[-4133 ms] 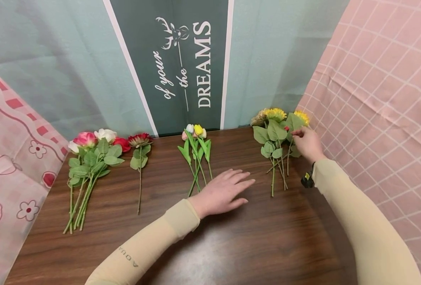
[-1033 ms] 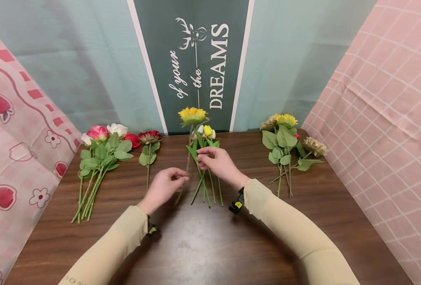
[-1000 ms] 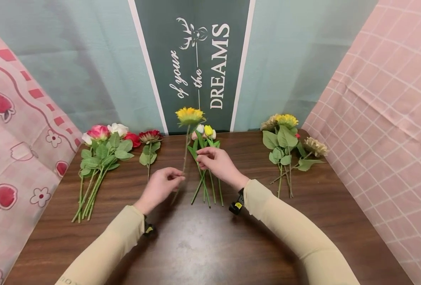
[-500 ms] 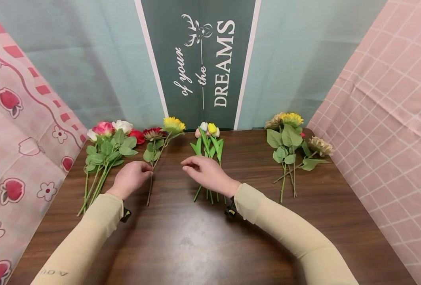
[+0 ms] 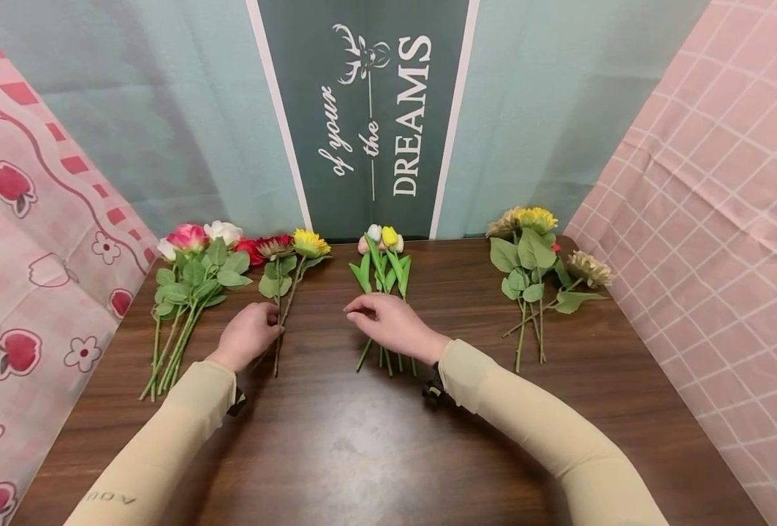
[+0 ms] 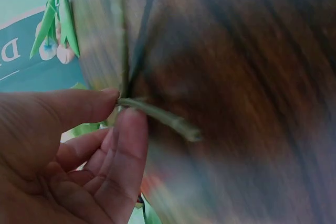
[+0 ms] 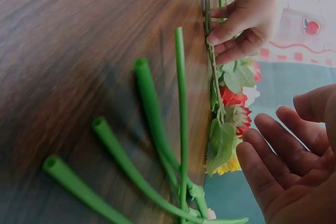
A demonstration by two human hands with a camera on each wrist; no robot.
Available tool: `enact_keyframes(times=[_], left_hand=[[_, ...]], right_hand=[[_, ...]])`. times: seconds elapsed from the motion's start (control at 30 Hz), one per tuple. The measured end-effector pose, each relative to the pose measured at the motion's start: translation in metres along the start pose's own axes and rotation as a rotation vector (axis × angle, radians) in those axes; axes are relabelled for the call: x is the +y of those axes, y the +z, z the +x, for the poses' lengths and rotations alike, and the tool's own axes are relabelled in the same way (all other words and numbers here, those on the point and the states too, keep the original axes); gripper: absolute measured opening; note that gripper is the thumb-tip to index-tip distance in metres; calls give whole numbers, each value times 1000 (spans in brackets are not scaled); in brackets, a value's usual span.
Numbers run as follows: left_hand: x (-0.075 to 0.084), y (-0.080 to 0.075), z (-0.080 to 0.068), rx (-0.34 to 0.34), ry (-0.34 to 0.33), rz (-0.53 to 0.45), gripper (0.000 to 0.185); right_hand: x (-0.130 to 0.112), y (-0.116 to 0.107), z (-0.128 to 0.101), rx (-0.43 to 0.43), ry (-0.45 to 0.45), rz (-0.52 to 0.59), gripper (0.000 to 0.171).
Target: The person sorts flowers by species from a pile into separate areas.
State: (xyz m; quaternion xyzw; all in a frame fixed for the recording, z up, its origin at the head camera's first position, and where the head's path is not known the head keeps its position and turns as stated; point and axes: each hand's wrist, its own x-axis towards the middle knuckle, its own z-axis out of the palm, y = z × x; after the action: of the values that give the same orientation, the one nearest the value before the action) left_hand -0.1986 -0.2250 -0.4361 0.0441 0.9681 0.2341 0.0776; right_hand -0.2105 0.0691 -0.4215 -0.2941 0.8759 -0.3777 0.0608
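My left hand (image 5: pixel 246 336) pinches the stem of a yellow sunflower (image 5: pixel 311 243) low over the table, beside a dark red flower (image 5: pixel 274 247) whose stem crosses it in the head view. In the left wrist view, thumb and index finger meet on the thin green stem (image 6: pixel 163 118), its cut end sticking out past them. My right hand (image 5: pixel 395 321) hovers over the stems of a tulip bunch (image 5: pixel 391 239), holding nothing. Its fingers (image 7: pixel 273 156) are loosely bent in the right wrist view, near the green tulip stems (image 7: pixel 181 103).
A bunch of pink, white and red roses (image 5: pixel 194 274) lies at the left. At the right lie another sunflower (image 5: pixel 536 219), beige flowers (image 5: pixel 590 268) and leafy stems. Patterned cloths hang behind and at both sides of the brown wooden table (image 5: pixel 362 453).
The sunflower came from the right-hand group to the middle, where my left hand held it. Since then my left hand has carried it left and lowered it beside the dark red flower.
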Motion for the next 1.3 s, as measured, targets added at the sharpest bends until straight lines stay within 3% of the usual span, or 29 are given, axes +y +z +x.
enact_keyframes(times=[0.23,0.43,0.6,0.73,0.9,1.13,1.3], left_hand=[[11,9,7,10,49,17,35],[15,9,4,13,63,6,30],[24,7,-1,80,87,32,45],[46,12,0,161,230,51,62],[89,24,0,181,483,139,70],[153,50,3,87,725,262,73],[193,74,5,22,846,390,76]], right_hand=[[13,-4,-6,2,33,-20,25],[23,-18,-12,18,72,-34,24],[47,-44,-21,94,120,-87,24],[74,-79,-37,193,183,-115,24],[114,-131,-65,300,300,-142,28],[157,-191,-105,385,482,-210,41],[168,-217,-118,356,584,-208,44]])
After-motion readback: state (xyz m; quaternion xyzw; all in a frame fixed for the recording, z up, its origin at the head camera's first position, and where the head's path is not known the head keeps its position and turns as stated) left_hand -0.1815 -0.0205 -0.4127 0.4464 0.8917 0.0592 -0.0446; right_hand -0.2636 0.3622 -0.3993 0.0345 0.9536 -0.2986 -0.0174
